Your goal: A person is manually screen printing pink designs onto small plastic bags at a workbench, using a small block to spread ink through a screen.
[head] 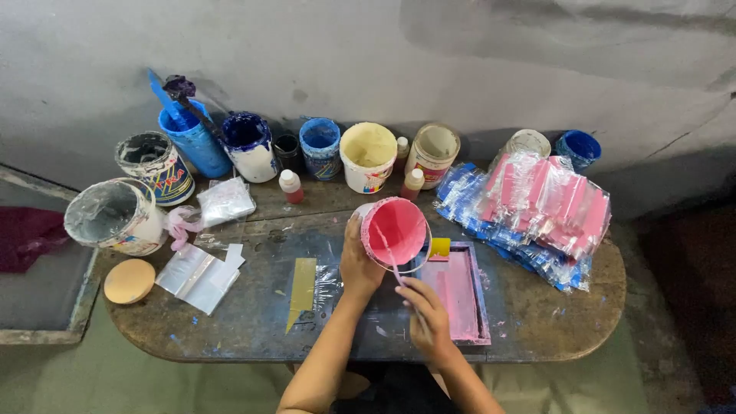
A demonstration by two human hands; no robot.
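My left hand (359, 264) grips a white tub of pink paint (395, 230), tilted so its open mouth faces me over the table. My right hand (425, 318) holds a thin stick (389, 257) whose tip reaches into the pink paint. Just right of the tub lies a small rectangular frame (460, 291) coated in pink, with a yellow piece (439, 247) at its top edge.
Paint tubs line the wall: blue ones (192, 142), a cream one (368, 157), grey ones (115, 215). A pile of pink and blue plastic packets (537, 211) lies at right. A yellow strip (301, 287), clear bags (199, 272) and a round lid (129, 280) lie at left on the worn table (537, 330).
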